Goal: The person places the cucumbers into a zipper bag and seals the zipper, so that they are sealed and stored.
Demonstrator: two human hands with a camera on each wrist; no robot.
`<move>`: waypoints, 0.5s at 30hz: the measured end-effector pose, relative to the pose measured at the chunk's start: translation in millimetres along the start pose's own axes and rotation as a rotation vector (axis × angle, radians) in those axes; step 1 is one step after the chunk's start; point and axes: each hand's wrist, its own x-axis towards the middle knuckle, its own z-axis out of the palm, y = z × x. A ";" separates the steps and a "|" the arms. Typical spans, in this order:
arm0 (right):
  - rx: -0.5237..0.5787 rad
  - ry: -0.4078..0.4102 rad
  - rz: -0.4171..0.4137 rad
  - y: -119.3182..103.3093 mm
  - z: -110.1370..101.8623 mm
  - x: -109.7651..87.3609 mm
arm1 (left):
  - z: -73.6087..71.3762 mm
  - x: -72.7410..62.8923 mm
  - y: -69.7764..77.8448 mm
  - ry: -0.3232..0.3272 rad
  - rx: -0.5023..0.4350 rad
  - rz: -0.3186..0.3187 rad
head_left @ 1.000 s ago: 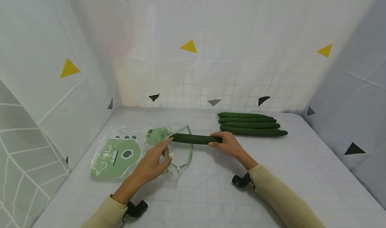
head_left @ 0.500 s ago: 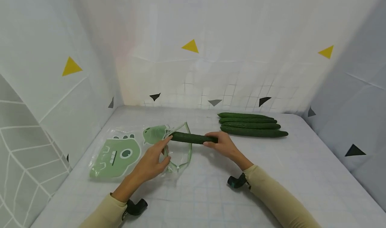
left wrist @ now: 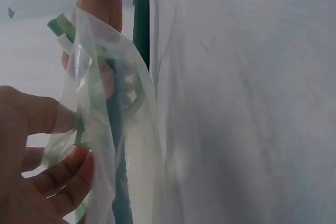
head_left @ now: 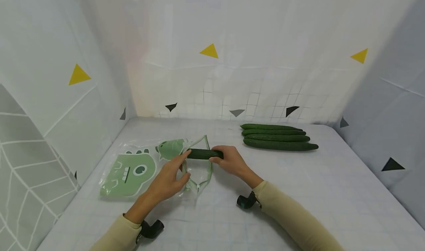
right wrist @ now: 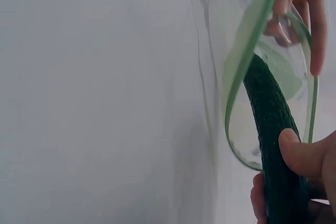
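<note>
My right hand (head_left: 229,160) grips a dark green cucumber (head_left: 200,154) near its end. The cucumber's other end is inside the mouth of a clear plastic zip bag (head_left: 127,175) printed with green cartoon monsters. In the right wrist view the cucumber (right wrist: 268,103) passes between the spread green zip strips (right wrist: 252,40). My left hand (head_left: 169,179) holds the bag's opening at its left side. Seen from the left wrist, thumb and fingers pinch the bag's edge, and the cucumber (left wrist: 118,135) shows blurred through the plastic.
Several more cucumbers (head_left: 280,145) lie side by side at the back right of the white table (head_left: 299,184). White sheets (head_left: 265,30) with yellow and black triangles stand behind and at both sides. Each wrist carries a small black camera (head_left: 152,229).
My right hand has moved left, sliding the cucumber further into the bag, so less of it shows. The left hand stays nearly in place at the bag's mouth.
</note>
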 end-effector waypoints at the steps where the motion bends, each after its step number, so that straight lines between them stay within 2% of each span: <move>1: 0.000 0.007 0.003 -2.2 2.0 1.0 | -0.2 0.1 0.2 0.000 0.000 0.000; 6: -0.031 0.040 0.022 -7.1 10.2 3.3 | -1.2 0.6 0.1 0.019 -0.001 0.013; 10: -0.058 0.044 0.021 -4.1 13.5 3.7 | -2.0 0.8 -1.0 0.067 -0.021 0.053; 15: -0.084 -0.034 0.021 4.5 9.6 4.7 | -3.3 1.1 -0.7 0.132 -0.024 0.082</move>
